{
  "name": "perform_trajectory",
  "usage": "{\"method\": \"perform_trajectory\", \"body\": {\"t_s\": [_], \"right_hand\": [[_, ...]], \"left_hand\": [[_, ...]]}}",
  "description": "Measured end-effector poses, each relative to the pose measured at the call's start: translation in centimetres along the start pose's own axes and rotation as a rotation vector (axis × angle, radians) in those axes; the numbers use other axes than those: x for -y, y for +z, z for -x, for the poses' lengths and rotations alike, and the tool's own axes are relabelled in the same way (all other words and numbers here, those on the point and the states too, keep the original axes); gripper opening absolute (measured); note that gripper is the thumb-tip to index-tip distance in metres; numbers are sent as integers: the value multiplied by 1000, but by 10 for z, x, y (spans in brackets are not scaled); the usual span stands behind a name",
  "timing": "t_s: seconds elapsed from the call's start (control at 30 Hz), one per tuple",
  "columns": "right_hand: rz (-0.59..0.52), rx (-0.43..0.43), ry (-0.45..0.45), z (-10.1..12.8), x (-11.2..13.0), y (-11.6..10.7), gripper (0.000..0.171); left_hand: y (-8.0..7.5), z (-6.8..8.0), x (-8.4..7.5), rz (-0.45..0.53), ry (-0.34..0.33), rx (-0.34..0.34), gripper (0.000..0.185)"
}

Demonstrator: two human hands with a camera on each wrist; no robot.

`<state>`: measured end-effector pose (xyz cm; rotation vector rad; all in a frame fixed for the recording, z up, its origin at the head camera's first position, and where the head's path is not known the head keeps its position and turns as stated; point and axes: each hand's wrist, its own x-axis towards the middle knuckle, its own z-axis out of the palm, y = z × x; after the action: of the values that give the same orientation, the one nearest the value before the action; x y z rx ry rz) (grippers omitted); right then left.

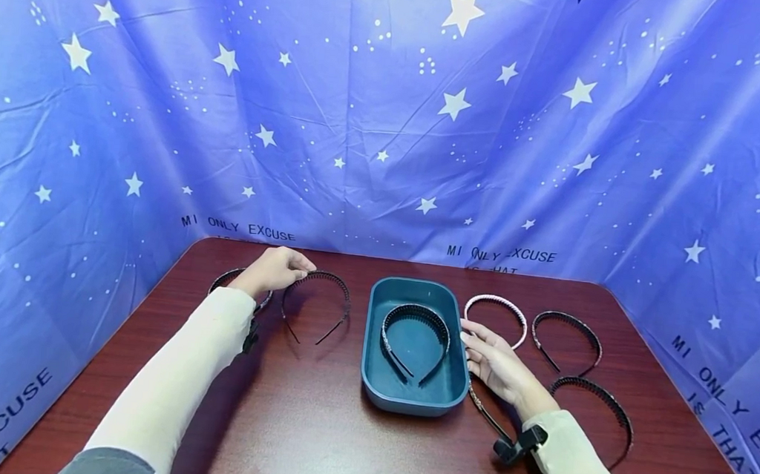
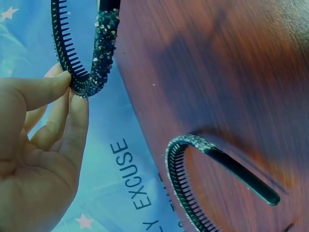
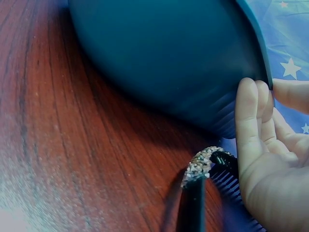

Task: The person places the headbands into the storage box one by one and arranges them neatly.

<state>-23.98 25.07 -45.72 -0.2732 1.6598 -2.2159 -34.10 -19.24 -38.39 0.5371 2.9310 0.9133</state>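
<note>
A dark, glittery headband [image 2: 105, 48], pinched at its top between the left hand's [image 1: 274, 269] thumb and fingers.
The right hand [image 1: 499, 364] grips the rim of a teal bin [image 1: 407, 404], thumb against fingers; inside it, between the hands, lies a black headband [image 1: 418, 309]. A pale pink headband [image 1: 497, 299] lies just beyond the right hand, another dark one [image 2: 244, 176] by the left wrist.

Your left arm [image 1: 175, 366] outstretched, left hand [image 1: 275, 268] far left, pinching, right hand [image 1: 499, 364] nearer, at right, thumb opposing fingers
</note>
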Motion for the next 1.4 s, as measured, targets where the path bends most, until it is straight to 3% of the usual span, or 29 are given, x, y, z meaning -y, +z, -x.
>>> {"method": "perform_trajectory", "body": {"t_s": [0.77, 1.17, 1.4], "right_hand": [[7, -9, 5, -1, -1, 0, 61], [-6, -6, -1, -1, -2, -1, 58], [6, -8, 5, -1, -1, -2, 60]], "left_hand": [[-4, 0, -32, 18, 115, -3, 21], [-5, -2, -48, 66, 148, 13, 22], [-1, -3, -62, 90, 133, 37, 22]]}}
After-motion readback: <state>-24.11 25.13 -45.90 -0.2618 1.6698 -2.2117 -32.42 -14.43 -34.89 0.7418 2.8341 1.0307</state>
